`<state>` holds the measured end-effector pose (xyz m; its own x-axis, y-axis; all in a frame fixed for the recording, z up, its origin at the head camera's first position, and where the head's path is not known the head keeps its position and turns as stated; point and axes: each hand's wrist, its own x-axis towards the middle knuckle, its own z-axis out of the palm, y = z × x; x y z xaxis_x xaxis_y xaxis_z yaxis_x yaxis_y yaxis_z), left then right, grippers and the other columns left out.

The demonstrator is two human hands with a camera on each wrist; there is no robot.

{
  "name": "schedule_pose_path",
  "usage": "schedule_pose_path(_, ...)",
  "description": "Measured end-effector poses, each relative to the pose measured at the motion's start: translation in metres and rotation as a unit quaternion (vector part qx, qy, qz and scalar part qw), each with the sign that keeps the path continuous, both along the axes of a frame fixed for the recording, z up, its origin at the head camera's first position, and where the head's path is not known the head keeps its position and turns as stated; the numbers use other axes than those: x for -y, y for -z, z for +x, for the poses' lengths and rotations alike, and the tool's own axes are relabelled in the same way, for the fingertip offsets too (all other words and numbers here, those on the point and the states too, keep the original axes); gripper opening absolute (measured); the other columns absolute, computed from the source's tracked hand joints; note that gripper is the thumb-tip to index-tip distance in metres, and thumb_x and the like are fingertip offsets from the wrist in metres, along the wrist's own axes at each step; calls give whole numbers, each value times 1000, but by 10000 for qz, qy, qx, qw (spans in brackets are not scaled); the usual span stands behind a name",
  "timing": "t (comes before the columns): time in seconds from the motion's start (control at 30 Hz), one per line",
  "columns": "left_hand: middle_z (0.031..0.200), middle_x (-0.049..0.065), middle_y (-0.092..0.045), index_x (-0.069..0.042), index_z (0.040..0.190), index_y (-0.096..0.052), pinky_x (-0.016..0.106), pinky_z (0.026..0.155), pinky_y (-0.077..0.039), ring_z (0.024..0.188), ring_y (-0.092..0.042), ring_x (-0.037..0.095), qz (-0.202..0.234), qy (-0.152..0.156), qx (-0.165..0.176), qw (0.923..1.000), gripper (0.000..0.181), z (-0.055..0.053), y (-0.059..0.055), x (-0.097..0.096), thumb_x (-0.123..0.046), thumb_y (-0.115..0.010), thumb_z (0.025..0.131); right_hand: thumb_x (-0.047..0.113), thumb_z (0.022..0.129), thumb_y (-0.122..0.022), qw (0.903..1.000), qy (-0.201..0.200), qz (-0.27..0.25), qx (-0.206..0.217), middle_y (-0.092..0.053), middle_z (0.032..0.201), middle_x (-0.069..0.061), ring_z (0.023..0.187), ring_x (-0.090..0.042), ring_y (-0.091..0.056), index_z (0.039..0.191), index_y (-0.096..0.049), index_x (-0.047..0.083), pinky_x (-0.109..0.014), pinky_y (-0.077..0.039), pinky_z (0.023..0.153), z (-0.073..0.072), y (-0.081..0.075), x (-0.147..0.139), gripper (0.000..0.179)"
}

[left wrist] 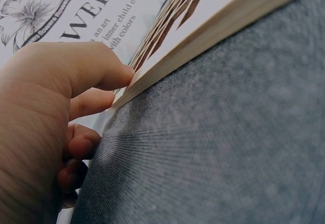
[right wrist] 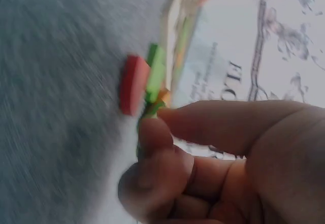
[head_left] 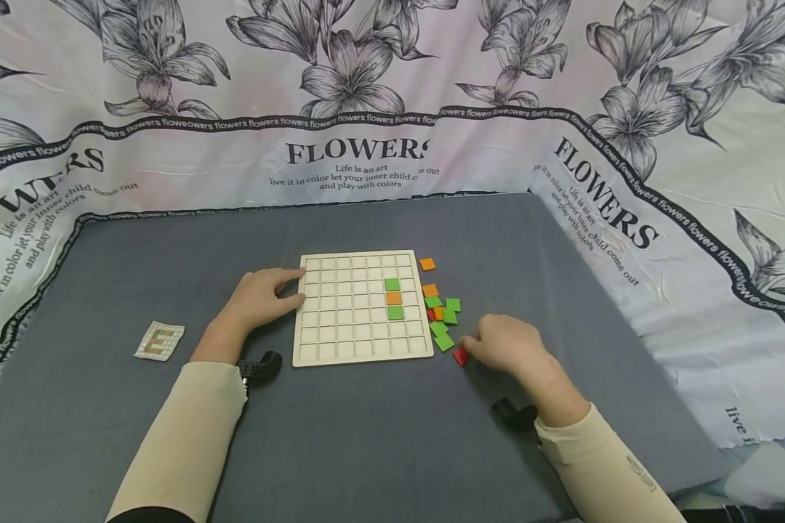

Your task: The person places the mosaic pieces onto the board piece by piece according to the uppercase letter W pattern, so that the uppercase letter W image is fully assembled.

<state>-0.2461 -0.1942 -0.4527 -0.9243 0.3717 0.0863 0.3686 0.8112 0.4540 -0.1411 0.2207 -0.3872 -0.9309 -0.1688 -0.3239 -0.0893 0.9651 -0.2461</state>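
A pale wooden grid board [head_left: 340, 319] lies on the table, with two green tiles and an orange tile [head_left: 394, 298] in one of its columns. My left hand [head_left: 262, 296] rests its thumb and forefinger against the board's left edge; the left wrist view shows these fingers [left wrist: 104, 71] at the wood. My right hand [head_left: 505, 343] is beside a red tile [head_left: 460, 356], thumb and forefinger close together. In the blurred right wrist view, the red tile [right wrist: 133, 84] appears apart from the fingertips. Whether they pinch anything is unclear.
Loose green, orange and red tiles lie along the board's right edge, among them a green tile [head_left: 443, 341]. A small card [head_left: 160, 341] with a coloured grid pattern is on the left. A grey cloth [head_left: 366, 443] covers the table; a flower-printed curtain [head_left: 360, 156] hangs behind.
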Motion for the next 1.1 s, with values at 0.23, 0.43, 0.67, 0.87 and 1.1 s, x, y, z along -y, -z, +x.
schedule_pose_path(0.23, 70, 2, -43, -14, 149, -57, 48, 84, -29, 71, -43, 21, -42, -15, 26, 10000, 59, 0, -2, -1, -38, -65, 96, 37, 80, -86, 9990, -329, -170, -252, -59, 70, 6, 64, -13, -54, 90, -70, 15, -36, -44, 59, 5, 2, -1, 29)
schedule_pose_path(0.43, 68, 1, -43, -15, 149, -58, 48, 84, -29, 69, -43, 21, -12, 25, -3, 10000, 58, -1, -1, -2, -37, -66, 96, 31, 81, -85, 9966, -591, -128, -558, -55, 63, 8, 59, -10, -52, 88, -72, 16, -33, -44, 56, 6, 9, 0, 21)
schedule_pose_path(0.67, 69, 2, -43, -15, 148, -58, 49, 85, -29, 70, -43, 21, 5, -16, 28, 10000, 57, -2, 0, 0, -37, -67, 96, 34, 81, -82, 9895, -1029, -50, -1016, -54, 63, 9, 59, -10, -50, 83, -73, 19, -33, -41, 53, -5, -10, 4, 18)
schedule_pose_path(0.87, 67, 2, -43, -15, 148, -59, 48, 85, -29, 67, -41, 21, 33, -4, 8, 10000, 57, -1, 1, 1, -37, -67, 96, 36, 82, -81, 9848, -1093, 18, -1350, -52, 60, 7, 57, -12, -50, 84, -73, 15, -33, -38, 50, -21, -45, 41, 23)
schedule_pose_path(1.1, 67, 2, -43, -15, 148, -59, 47, 82, -29, 65, -40, 20, 15, -25, -53, 10000, 58, 0, 1, -2, -38, -66, 96, 39, 84, -77, 9803, -1327, 160, -1451, -55, 57, 9, 58, -12, -52, 88, -77, 19, -34, -42, 51, -37, -43, 87, 21)
